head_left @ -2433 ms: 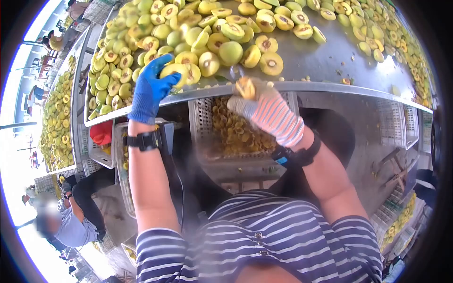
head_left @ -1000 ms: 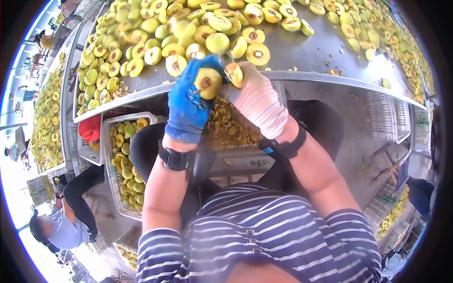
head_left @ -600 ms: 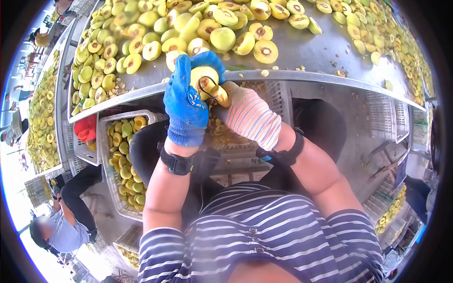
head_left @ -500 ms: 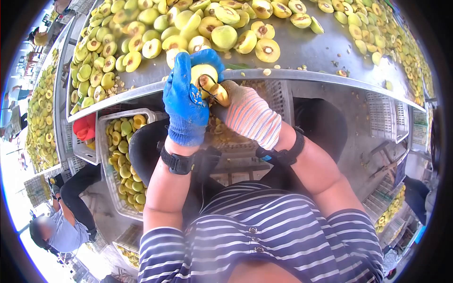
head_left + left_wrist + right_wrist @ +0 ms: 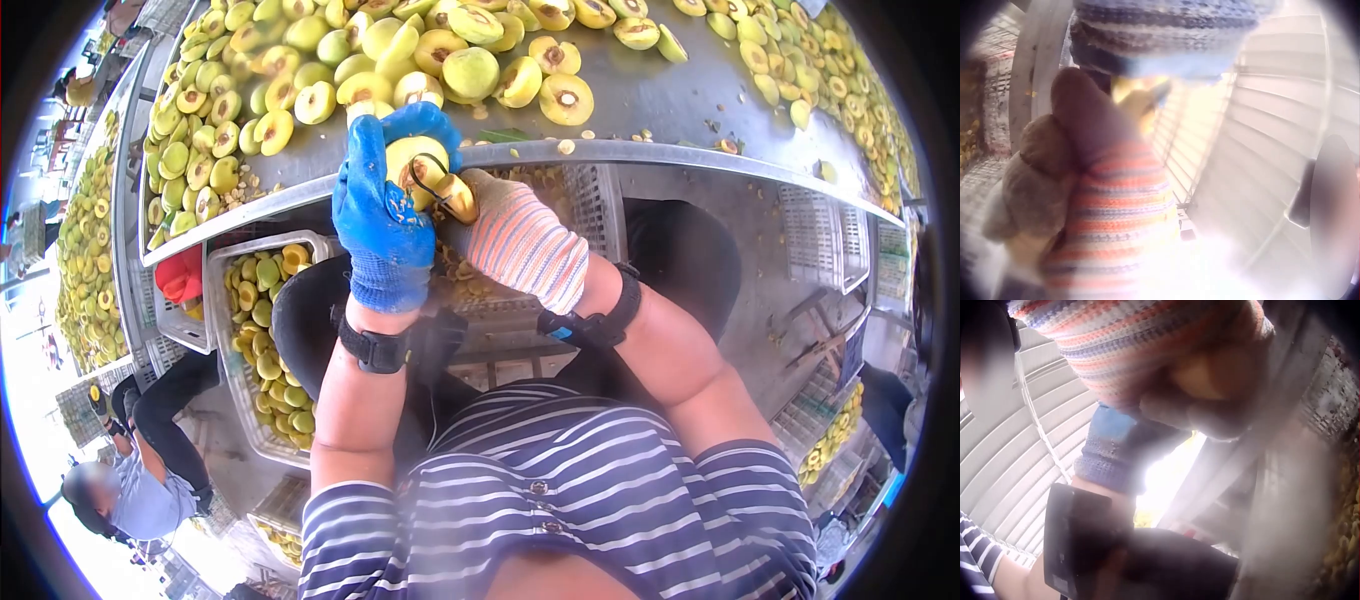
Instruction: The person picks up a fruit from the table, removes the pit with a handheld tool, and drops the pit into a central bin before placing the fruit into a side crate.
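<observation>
In the head view my left hand (image 5: pixel 380 215), in a blue glove, cups a yellow-green stone fruit half (image 5: pixel 403 156), cut face turned to the right hand. My right hand (image 5: pixel 525 235), in a striped knit glove, grips a pitting tool with a thin dark curved loop (image 5: pixel 431 155); its handle is hidden in the fist. The loop lies against the brown middle of the fruit half. A smaller fruit piece (image 5: pixel 460 197) sits at the right fingertips. In the left wrist view the striped glove (image 5: pixel 1116 206) is close up, below the blurred blue cuff (image 5: pixel 1166 37).
Halved fruit (image 5: pixel 470 72) lies heaped on the metal table (image 5: pixel 665 105), whose raised edge (image 5: pixel 680 156) runs just beyond the hands. A white crate of fruit halves (image 5: pixel 222 340) stands left of the legs; another crate (image 5: pixel 600 205) is beneath the hands. Another person (image 5: pixel 150 495) sits at far left.
The left hand has come from the table heap with a fruit half and met the right hand over the crate. The tool's loop has come onto the fruit's cut face; both hands have since shifted slightly left.
</observation>
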`<state>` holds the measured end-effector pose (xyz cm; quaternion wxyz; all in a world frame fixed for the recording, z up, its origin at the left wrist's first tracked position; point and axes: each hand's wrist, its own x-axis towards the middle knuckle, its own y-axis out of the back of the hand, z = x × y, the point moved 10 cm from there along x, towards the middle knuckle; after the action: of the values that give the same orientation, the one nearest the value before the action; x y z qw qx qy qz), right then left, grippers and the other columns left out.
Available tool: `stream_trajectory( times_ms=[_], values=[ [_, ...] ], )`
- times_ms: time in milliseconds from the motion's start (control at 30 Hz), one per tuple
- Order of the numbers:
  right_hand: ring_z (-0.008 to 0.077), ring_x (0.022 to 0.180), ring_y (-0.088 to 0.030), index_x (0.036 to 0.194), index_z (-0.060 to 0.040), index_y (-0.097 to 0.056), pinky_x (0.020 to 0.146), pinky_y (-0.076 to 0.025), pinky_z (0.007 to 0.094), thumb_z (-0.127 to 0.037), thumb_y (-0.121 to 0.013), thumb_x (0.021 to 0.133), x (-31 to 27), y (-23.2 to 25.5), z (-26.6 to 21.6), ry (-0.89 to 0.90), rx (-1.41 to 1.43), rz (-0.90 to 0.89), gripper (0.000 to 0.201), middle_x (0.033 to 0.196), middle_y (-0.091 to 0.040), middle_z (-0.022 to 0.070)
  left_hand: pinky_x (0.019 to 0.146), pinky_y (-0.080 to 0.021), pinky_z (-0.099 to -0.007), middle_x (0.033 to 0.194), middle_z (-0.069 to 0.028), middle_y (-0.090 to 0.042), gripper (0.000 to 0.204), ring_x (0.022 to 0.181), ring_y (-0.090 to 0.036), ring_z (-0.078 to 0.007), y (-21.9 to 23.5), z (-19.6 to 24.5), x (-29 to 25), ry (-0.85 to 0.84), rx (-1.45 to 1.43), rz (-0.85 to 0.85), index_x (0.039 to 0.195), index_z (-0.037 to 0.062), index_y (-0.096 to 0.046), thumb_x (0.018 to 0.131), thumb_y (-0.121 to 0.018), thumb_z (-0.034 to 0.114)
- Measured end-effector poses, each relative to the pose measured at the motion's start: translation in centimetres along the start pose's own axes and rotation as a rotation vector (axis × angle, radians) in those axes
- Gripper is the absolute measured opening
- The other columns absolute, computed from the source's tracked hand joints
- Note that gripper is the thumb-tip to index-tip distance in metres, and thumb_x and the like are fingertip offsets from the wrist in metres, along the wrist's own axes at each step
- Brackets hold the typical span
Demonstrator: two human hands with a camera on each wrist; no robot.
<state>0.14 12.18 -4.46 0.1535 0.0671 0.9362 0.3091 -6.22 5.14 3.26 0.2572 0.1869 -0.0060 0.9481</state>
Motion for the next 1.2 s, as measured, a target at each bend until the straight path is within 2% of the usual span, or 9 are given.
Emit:
stream_trajectory(
  times_ms=[167,367,567,667,867,967,1067,1133,1200],
  values=[
    [0.0386,0.091,-0.066,0.110,-0.0039,-0.059,0.078,-0.054,0.0429,-0.022,-0.067,0.085,-0.9,1.2,0.0,-0.080,-0.003,0.039,0.032,0.094,-0.068,0.0191,0.076,-0.054,-0.0293,0.095,-0.0095,-0.071,0.018,0.082,-0.068,-0.0179,-0.2,-0.3,-0.2,0.001,0.021,0.001,0.107,-0.0008,-0.059,0.094,-0.049,0.007],
    [0.0403,0.091,-0.066,0.108,-0.0025,-0.058,0.076,-0.054,0.0436,-0.020,-0.067,0.085,-1.0,1.2,-0.4,-0.007,0.016,0.034,0.030,0.092,-0.068,0.0214,0.077,-0.054,-0.0300,0.096,-0.0094,-0.071,0.019,0.083,-0.068,-0.0185,-0.2,0.1,-0.4,0.041,-0.025,0.025,0.107,-0.0011,-0.058,0.095,-0.050,0.010],
    [0.0413,0.089,-0.066,0.106,-0.0026,-0.060,0.074,-0.054,0.0442,-0.019,-0.067,0.084,-1.9,2.2,-1.0,-0.081,-0.008,0.064,0.028,0.089,-0.068,0.0226,0.077,-0.054,-0.0303,0.098,-0.0099,-0.071,0.019,0.084,-0.068,-0.0184,-0.1,0.3,-0.5,0.012,-0.060,0.011,0.106,-0.0009,-0.058,0.096,-0.051,0.013],
    [0.0420,0.087,-0.065,0.105,-0.0026,-0.060,0.074,-0.054,0.0449,-0.019,-0.067,0.084,-0.8,1.0,-0.5,0.052,-0.108,0.051,0.027,0.086,-0.067,0.0231,0.077,-0.054,-0.0305,0.100,-0.0097,-0.070,0.019,0.084,-0.067,-0.0180,0.0,0.3,-0.4,-0.004,0.020,-0.004,0.106,-0.0013,-0.058,0.096,-0.052,0.014],
    [0.0377,0.097,-0.065,0.108,-0.0040,-0.061,0.078,-0.054,0.0420,-0.014,-0.064,0.086,-1.2,1.0,-0.6,-0.069,0.020,-0.020,0.025,0.102,-0.068,0.0200,0.077,-0.053,-0.0309,0.102,-0.0113,-0.069,0.026,0.083,-0.066,-0.0174,0.1,0.8,-0.9,-0.164,0.065,-0.024,0.113,-0.0026,-0.058,0.102,-0.048,0.018],
    [0.0342,0.098,-0.066,0.113,-0.0043,-0.061,0.082,-0.054,0.0394,-0.014,-0.066,0.085,-1.0,-0.1,-2.0,0.136,-0.008,-0.025,0.030,0.108,-0.068,0.0167,0.077,-0.053,-0.0300,0.100,-0.0110,-0.070,0.032,0.082,-0.065,-0.0157,0.4,-0.1,-0.8,-0.065,0.039,-0.001,0.112,-0.0039,-0.061,0.104,-0.046,0.023],
    [0.0333,0.078,-0.069,0.100,-0.0031,-0.065,0.069,-0.054,0.0415,-0.014,-0.065,0.079,-1.9,-0.5,-3.3,0.261,0.385,-0.148,0.023,0.081,-0.069,0.0170,0.077,-0.052,-0.0284,0.095,-0.0094,-0.070,0.037,0.079,-0.064,-0.0136,0.6,-1.3,-1.1,0.212,-0.253,0.079,0.105,-0.0047,-0.066,0.104,-0.045,0.026],
    [0.0270,0.072,-0.068,0.094,-0.0032,-0.067,0.065,-0.053,0.0367,-0.016,-0.066,0.077,-2.0,-1.5,-3.1,0.235,0.308,-0.262,0.021,0.076,-0.068,0.0147,0.076,-0.052,-0.0274,0.091,-0.0090,-0.070,0.040,0.077,-0.063,-0.0130,-0.1,-0.2,-0.6,0.203,-0.277,-0.006,0.102,-0.0049,-0.068,0.105,-0.045,0.027],
    [0.0213,0.066,-0.066,0.089,-0.0035,-0.067,0.061,-0.051,0.0327,-0.017,-0.068,0.076,-2.3,-1.8,-2.8,0.175,0.381,-0.313,0.019,0.071,-0.066,0.0119,0.075,-0.051,-0.0265,0.089,-0.0088,-0.070,0.041,0.076,-0.063,-0.0126,-0.9,-0.3,-0.4,0.230,-0.294,-0.106,0.100,-0.0051,-0.069,0.105,-0.045,0.028]
  ],
)
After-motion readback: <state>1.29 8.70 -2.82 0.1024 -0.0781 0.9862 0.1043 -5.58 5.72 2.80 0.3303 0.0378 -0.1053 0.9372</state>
